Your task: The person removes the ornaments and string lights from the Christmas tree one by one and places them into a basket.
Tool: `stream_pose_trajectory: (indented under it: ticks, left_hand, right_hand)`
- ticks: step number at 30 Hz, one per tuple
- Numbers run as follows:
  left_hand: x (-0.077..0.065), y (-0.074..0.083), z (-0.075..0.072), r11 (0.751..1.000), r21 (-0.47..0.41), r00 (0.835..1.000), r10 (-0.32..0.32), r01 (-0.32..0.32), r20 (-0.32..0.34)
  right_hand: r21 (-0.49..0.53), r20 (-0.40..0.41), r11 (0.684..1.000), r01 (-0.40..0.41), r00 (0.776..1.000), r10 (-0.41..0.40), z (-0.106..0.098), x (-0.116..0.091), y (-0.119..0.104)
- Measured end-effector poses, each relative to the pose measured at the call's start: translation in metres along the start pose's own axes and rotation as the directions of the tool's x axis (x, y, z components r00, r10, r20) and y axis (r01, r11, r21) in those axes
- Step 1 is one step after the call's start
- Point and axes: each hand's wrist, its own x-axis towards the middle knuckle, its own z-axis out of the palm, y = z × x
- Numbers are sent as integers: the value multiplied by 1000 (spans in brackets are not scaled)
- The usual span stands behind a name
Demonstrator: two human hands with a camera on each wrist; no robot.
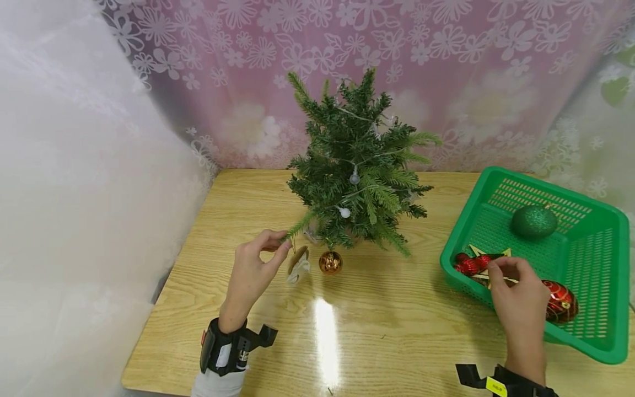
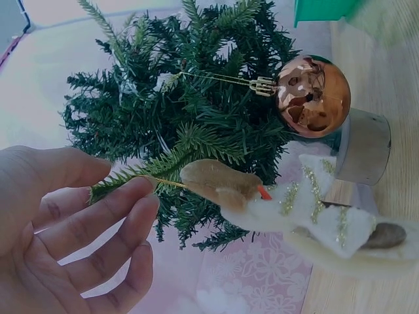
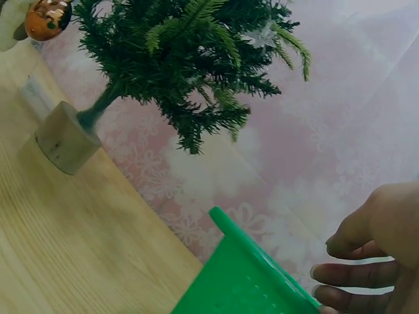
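My left hand [image 1: 255,267] is at the tip of a low branch [image 2: 163,163] of a small artificial Christmas tree [image 1: 354,154], pinching the tip between thumb and fingers. From a gold string by those fingers hangs a white and brown figure ornament [image 2: 314,203] with gold glitter and an orange spot. A shiny copper ball [image 1: 330,263] hangs beside it. My right hand [image 1: 521,292] is over the near left side of a green basket [image 1: 620,275], fingers loosely bent, nothing seen between them. Beneath it lie red ornaments [image 1: 468,266] and gold star shapes [image 1: 506,252].
Also in the basket are a green glittery ball [image 1: 533,222] and a red patterned ornament [image 1: 560,301]. String lights [image 1: 354,177] wrap the tree, whose round base [image 3: 65,139] stands on the wooden table [image 1: 387,331]. A floral curtain [image 1: 446,82] hangs behind.
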Motion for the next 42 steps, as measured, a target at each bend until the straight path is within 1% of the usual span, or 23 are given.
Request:
stream_pose_trajectory:
  ticks: [2,4,6,8,10,11,14,16,17,19,20,21,23,26,27,29,31,33,35,37,39,40,42]
  left_hand:
    - [0,0,0,1000,1,1000,1,-1,1]
    - [0,1,0,1000,-4,1000,2,-2,2]
    - [0,2,0,1000,-8,1000,1,-1,3]
    - [0,3,0,1000,-10,1000,-1,1,4]
    - [0,4,0,1000,-9,1000,-2,2,5]
    - [0,4,0,1000,-7,1000,-2,2,4]
    - [0,4,0,1000,-2,1000,3,-3,2]
    - [1,5,1,1000,-5,1000,12,-12,1]
    - [1,5,2,1000,-6,1000,18,-18,2]
    - [0,6,3,1000,-11,1000,26,-26,4]
    - [0,6,3,999,-15,1000,28,-28,4]
    - [0,6,3,999,-18,1000,29,-29,5]
    - [-1,7,4,999,-18,1000,27,-27,4]
    - [-3,8,5,1000,-18,1000,24,-24,1]
    - [-3,9,5,1000,-19,1000,22,-22,2]
    - [-3,10,5,1000,-22,1000,22,-22,3]
    - [-4,12,6,999,-29,1000,25,-25,5]
    - [-4,13,7,999,-36,999,34,-34,8]
    - [-3,14,8,998,-40,999,44,-44,10]
    - [-4,15,8,998,-39,998,55,-55,9]
    - [-4,15,9,997,-37,998,67,-67,5]
    - [-4,16,9,997,-40,997,71,-70,4]
    - [-5,16,10,996,-39,997,79,-79,3]
  right_hand:
    - [5,-15,999,35,999,-35,3,-2,-1]
    - [21,-51,996,87,995,-86,8,-5,-4]
    - [36,-89,988,149,985,-145,14,-9,-8]
    - [52,-129,973,227,967,-218,21,-14,-12]
    - [82,-170,941,327,935,-310,30,-18,-17]
    - [95,-190,919,382,914,-360,35,-21,-20]
    - [131,-220,842,522,844,-489,49,-30,-29]
    - [164,-213,795,584,808,-550,59,-37,-36]
    - [177,-198,775,606,794,-575,63,-40,-40]
    - [205,-144,745,634,773,-618,70,-45,-47]
    - [221,-117,728,649,759,-641,73,-47,-51]
    - [230,-87,717,658,747,-659,76,-48,-54]
    - [244,-16,705,666,729,-684,82,-50,-60]
    - [299,59,693,657,712,-700,91,-54,-67]
    - [328,75,690,645,710,-700,94,-56,-69]
    - [388,89,673,629,701,-707,100,-60,-74]
    - [434,74,650,624,694,-716,106,-65,-81]
    - [451,40,626,637,686,-727,109,-69,-90]
    - [452,-6,601,660,676,-737,111,-73,-101]
    - [437,-51,585,684,668,-743,112,-75,-112]
    - [420,-76,585,694,669,-739,113,-75,-123]
    - [397,-78,594,699,671,-737,114,-75,-127]
    - [327,-67,624,710,676,-734,116,-75,-135]
